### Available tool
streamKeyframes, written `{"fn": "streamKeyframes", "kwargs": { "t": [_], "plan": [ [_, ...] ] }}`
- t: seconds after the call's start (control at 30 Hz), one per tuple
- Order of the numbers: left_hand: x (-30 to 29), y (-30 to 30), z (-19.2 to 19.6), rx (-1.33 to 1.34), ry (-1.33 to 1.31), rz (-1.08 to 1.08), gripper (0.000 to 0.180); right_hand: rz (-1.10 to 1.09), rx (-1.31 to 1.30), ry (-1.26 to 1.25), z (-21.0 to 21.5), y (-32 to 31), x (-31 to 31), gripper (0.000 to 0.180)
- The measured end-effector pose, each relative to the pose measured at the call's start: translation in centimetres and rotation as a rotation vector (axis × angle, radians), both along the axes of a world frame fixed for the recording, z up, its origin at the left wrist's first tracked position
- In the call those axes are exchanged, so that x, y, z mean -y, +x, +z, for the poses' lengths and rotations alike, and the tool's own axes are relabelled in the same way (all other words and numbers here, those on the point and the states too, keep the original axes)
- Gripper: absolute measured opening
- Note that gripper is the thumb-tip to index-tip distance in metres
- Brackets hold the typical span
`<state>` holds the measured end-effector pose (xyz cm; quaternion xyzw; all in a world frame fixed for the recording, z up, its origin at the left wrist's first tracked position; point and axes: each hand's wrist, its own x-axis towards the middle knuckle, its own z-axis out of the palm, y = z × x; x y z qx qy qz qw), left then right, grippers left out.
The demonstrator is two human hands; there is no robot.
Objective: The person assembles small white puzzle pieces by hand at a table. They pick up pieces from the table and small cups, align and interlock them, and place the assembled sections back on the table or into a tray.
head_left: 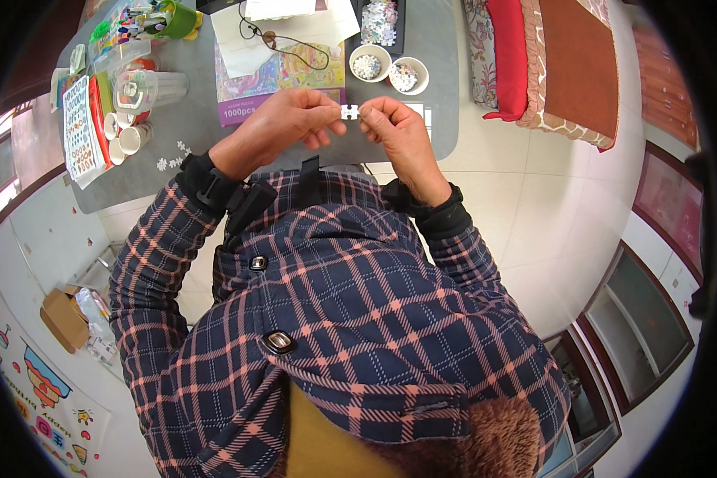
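Observation:
Between my two hands, above the table's near edge, are small white jigsaw puzzle pieces [349, 112]. My left hand [295, 118] pinches their left end between thumb and fingertips. The right end is pinched by my right hand [397, 131]. Whether the pieces are fully locked together is too small to tell. Just beyond my hands lies a colourful puzzle box [251, 88] with a purple edge. Two paper cups [370, 63] [409, 76] holding loose puzzle pieces stand beyond my right hand. More white pieces [174, 158] lie scattered on the table to the left.
On the grey table [195, 131], a clear plastic jug [153, 90], several paper cups [127, 137] and a sticker sheet [81, 127] stand left. Glasses on a cord [270, 38] rest on papers. A black tray [380, 24] of pieces is behind the cups. A red-cushioned seat [508, 60] stands right.

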<state>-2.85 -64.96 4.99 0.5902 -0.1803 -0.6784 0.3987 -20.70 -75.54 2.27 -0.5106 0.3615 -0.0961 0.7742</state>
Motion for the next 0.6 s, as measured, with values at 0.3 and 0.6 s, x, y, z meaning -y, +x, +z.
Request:
{"fn": "streamKeyframes", "kwargs": {
  "t": [0.3, 0.6],
  "plan": [
    [0.7, -0.4, -1.2, 0.024, 0.012, -0.071, 0.020, -0.078, -0.019, 0.022, -0.5, 0.1, 0.5, 0.016],
    [0.9, -0.2, -1.1, 0.067, -0.049, -0.091, 0.020, 0.029, -0.073, 0.010, 0.0, 0.5, 0.7, 0.017]
  ]
}}
